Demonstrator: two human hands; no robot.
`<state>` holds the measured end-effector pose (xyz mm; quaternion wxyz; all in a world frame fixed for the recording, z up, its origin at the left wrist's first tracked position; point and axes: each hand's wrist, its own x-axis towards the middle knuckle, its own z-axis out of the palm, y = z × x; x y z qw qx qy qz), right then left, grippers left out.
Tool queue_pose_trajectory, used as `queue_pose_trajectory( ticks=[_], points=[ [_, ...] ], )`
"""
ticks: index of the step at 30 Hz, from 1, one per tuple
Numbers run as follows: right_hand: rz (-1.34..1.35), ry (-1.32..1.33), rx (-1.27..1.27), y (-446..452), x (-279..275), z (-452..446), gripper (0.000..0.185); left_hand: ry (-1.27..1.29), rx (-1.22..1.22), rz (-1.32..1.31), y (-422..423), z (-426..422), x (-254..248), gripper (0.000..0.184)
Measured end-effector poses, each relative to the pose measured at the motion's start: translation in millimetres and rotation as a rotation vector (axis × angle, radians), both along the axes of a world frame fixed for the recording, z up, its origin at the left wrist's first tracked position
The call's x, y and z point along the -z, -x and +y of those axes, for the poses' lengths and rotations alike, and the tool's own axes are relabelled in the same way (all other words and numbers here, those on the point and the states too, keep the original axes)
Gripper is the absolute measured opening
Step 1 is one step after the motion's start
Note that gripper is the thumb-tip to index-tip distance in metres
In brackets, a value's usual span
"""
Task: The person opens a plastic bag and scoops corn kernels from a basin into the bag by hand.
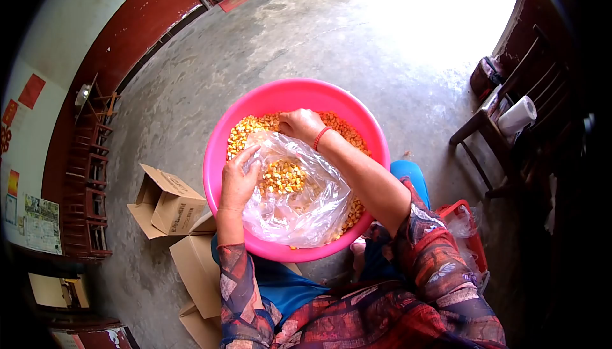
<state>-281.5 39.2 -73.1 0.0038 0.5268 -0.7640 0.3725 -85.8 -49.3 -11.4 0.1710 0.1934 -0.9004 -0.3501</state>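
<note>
A clear plastic bag (pixel 325 193), its mouth spread wide, lies in a pink basin (pixel 373 116) over loose yellow corn kernels (pixel 252 126). A small heap of kernels (pixel 282 178) shows at the bag's middle. At the bag's left edge is my left hand (pixel 237 182), thumb and fingers apart, against the plastic. My right hand (pixel 301 124), a red beaded bracelet on its wrist, is closed over the kernels at the bag's far edge. What its curled fingers hold is hidden.
Open cardboard boxes (pixel 169 202) stand left of the basin. A red plastic basket (pixel 468 234) with clear bags is at the right. A wooden chair (pixel 491 135) bears a white roll (pixel 517 115). Stacked wooden chairs (pixel 89 183) line the left wall.
</note>
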Motion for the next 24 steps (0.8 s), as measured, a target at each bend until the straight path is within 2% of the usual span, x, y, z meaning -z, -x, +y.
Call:
queue_pose_trajectory(
  ticks=[5, 6, 8, 9, 12, 16, 19, 21, 24],
  points=[
    [-0.290, 0.247, 0.068, 3, -3, 0, 0.012, -0.035, 0.005, 0.010, 0, -5, 7, 0.033],
    [-0.290, 0.247, 0.068, 5, -2, -1, 0.012, -0.040, 0.007, 0.008, 0, -5, 7, 0.034],
    [-0.531, 0.261, 0.095, 7, -1, -3, 0.017, 0.007, 0.015, 0.031, 0, -3, 6, 0.034],
    [-0.532, 0.261, 0.095, 9, -1, -4, 0.017, 0.054, 0.022, 0.054, 1, -3, 5, 0.034],
    [-0.736, 0.276, 0.150, 14, 1, -4, 0.024, 0.026, 0.005, 0.012, 0, 0, 1, 0.035],
    [-0.880, 0.290, 0.126, 14, -11, -2, 0.024, -0.032, -0.016, -0.030, 0, 3, -5, 0.035],
    [-1.151, 0.327, -0.142, -8, -48, 13, 0.023, 0.012, 0.021, 0.018, 1, 4, -6, 0.035],
    [-1.188, 0.246, -0.340, -18, -62, 14, 0.023, 0.003, 0.013, 0.004, 1, 0, -1, 0.035],
    [-1.100, 0.160, -0.526, -40, -76, 14, 0.022, -0.008, 0.013, 0.030, -1, -4, 5, 0.029]
  ],
)
